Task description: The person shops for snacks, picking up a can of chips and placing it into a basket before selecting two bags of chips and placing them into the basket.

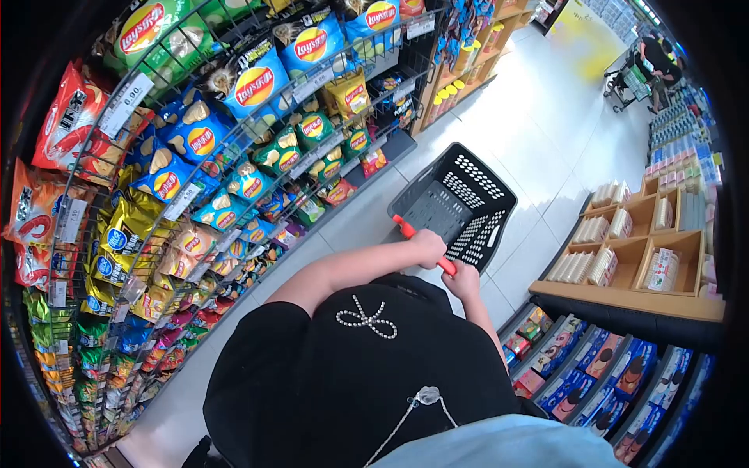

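Black plastic basket cart [477, 181] in mid-aisle just ahead of the person, perforated walls, slatted bottom bare. Left hand [428, 246] and right hand [466, 281] both closed around its red handle bar [404, 229]. Wire rack [86, 168] on the left is packed with glossy chip bags [254, 84]. Wooden shelf [624, 290] on the right holds boxed goods. Smooth white tile floor [546, 125] runs open ahead, and a distant person [659, 62] stands by another cart.

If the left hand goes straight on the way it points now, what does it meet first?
The left hand grips the red handle; beyond it, probably the black basket comes first.
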`<state>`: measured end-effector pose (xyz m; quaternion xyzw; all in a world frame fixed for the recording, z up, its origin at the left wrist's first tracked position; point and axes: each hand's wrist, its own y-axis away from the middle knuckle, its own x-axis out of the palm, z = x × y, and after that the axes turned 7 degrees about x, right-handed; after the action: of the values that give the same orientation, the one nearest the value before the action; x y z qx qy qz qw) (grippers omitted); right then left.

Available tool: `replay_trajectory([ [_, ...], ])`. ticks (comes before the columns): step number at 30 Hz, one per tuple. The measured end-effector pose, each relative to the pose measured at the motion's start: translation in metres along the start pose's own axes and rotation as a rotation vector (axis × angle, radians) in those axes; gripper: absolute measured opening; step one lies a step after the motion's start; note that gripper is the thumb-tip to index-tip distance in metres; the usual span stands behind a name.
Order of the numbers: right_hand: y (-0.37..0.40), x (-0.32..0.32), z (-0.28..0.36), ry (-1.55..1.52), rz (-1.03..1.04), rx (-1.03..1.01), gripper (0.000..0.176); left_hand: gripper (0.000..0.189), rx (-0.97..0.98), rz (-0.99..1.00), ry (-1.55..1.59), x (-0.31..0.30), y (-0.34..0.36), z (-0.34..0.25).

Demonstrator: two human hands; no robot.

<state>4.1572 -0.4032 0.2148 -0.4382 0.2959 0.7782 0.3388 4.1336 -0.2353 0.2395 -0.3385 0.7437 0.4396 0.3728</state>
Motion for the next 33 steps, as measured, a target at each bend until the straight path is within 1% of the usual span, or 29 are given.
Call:
replay_trajectory([
  [2, -0.005, -0.007, 0.003, 0.005, 0.005, 0.037, 0.018, 0.019, 0.009, -0.076, 0.023, 0.004, -0.005, 0.004],
  [8, -0.012, -0.008, -0.005, 0.023, 0.017, 0.024, 0.02, 0.02, 0.021, -0.127, 0.039, 0.001, -0.008, 0.005],
  [12, -0.02, -0.01, -0.008, 0.048, 0.035, 0.041, 0.022, 0.018, 0.095, -0.281, 0.031, 0.004, -0.011, 0.014],
  [13, -0.022, -0.015, -0.006, 0.014, 0.035, 0.066, 0.02, 0.015, 0.082, -0.324, 0.022, 0.005, -0.013, 0.016],
  [16, -0.033, -0.018, -0.013, 0.029, 0.031, 0.074, 0.02, 0.023, -0.004, -0.415, 0.025, 0.004, -0.006, 0.026],
  [19, -0.047, -0.022, -0.024, 0.03, 0.016, 0.068, 0.022, 0.04, -0.042, -0.676, 0.11, 0.014, 0.013, 0.042],
  [22, -0.063, -0.03, -0.035, 0.026, -0.01, 0.018, 0.019, 0.05, -0.209, -0.748, 0.16, 0.019, 0.03, 0.05],
  [26, -0.088, -0.038, -0.052, 0.055, 0.013, 0.041, 0.02, 0.048, -0.481, -0.565, 0.269, 0.026, 0.059, 0.073],
  [28, -0.098, -0.043, -0.056, 0.055, 0.002, 0.044, 0.021, 0.048, -0.612, -0.495, 0.309, 0.018, 0.072, 0.088],
  [33, -0.122, -0.059, -0.061, 0.061, 0.025, 0.097, 0.022, 0.046, -0.683, -0.763, 0.311, -0.003, 0.084, 0.144],
])
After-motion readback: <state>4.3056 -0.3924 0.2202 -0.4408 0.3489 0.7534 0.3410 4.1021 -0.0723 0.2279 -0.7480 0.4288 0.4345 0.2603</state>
